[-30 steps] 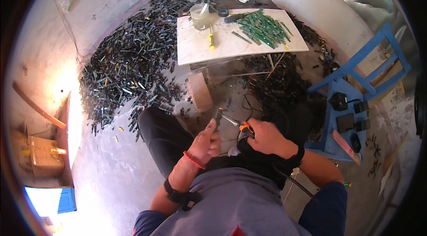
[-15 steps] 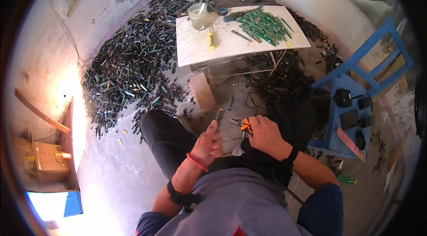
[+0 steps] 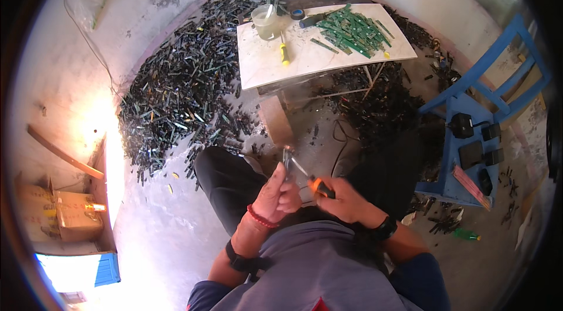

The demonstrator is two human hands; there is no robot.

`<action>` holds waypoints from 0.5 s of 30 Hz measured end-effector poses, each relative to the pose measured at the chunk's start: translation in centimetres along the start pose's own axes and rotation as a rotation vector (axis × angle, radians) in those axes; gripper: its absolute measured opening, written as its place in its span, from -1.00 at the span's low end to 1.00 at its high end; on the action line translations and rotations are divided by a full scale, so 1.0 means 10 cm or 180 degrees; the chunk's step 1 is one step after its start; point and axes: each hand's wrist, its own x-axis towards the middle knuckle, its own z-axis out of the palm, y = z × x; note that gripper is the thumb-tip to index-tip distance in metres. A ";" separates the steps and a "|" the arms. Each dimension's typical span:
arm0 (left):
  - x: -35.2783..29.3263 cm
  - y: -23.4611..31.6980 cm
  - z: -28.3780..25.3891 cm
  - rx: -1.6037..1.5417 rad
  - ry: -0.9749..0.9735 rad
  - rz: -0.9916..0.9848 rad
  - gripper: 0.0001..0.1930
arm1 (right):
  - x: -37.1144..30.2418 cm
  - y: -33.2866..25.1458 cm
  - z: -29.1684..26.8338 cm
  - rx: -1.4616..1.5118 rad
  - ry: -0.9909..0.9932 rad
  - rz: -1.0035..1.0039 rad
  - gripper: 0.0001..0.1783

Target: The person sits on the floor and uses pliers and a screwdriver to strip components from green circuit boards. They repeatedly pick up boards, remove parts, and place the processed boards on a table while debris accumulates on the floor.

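My left hand (image 3: 274,195), with a red bead bracelet at its wrist, holds a narrow dark strip (image 3: 287,157) upright between thumb and fingers. Its upper end sticks out above the thumb. My right hand (image 3: 346,199) is wrapped round the orange-and-black handles of a pair of pliers (image 3: 321,186). The metal jaws point up and left and reach the upper part of the strip. Blur hides whether the jaws touch it or grip it. Both hands are over my lap.
Ahead stands a low table with a white top (image 3: 258,73), bearing green strips (image 3: 355,29), a yellow screwdriver (image 3: 284,55), a cloudy plastic tub (image 3: 267,28) and a tape roll (image 3: 297,14). Dark strips (image 3: 176,100) heap the floor. A blue chair (image 3: 437,189) at right carries black devices (image 3: 461,125).
The pliers have moved left from beside the strip to its upper part, and my right hand has turned and lowered slightly. My left hand keeps hold of the strip. The view has shifted slightly.
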 end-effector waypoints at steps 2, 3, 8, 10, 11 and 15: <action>0.09 -0.02 -0.05 0.0224 0.0620 -0.0099 -0.49 | 0.08 0.30 -0.16 -0.2641 0.1261 -0.0901 -0.78; 0.15 -0.05 -0.06 0.0261 0.0685 -0.0162 -0.49 | 0.06 0.29 -0.23 -0.2530 0.1092 -0.0787 -0.78; 0.18 -0.09 -0.02 0.0132 0.0690 -0.0190 -0.51 | 0.05 0.16 -0.50 -0.1897 0.0218 -0.0201 -0.75; 0.05 -0.04 0.04 0.0286 0.0275 0.0042 -0.50 | 0.00 -0.08 -0.47 0.1452 -0.0947 0.1362 -0.70; 0.01 -0.01 0.07 0.0375 0.0045 0.0144 -0.49 | -0.08 -0.14 -0.37 0.2307 -0.1172 0.1446 -0.69; -0.03 -0.01 0.05 0.0330 -0.0512 0.0152 -0.49 | -0.14 0.04 0.03 0.3930 -0.1896 0.1182 -0.70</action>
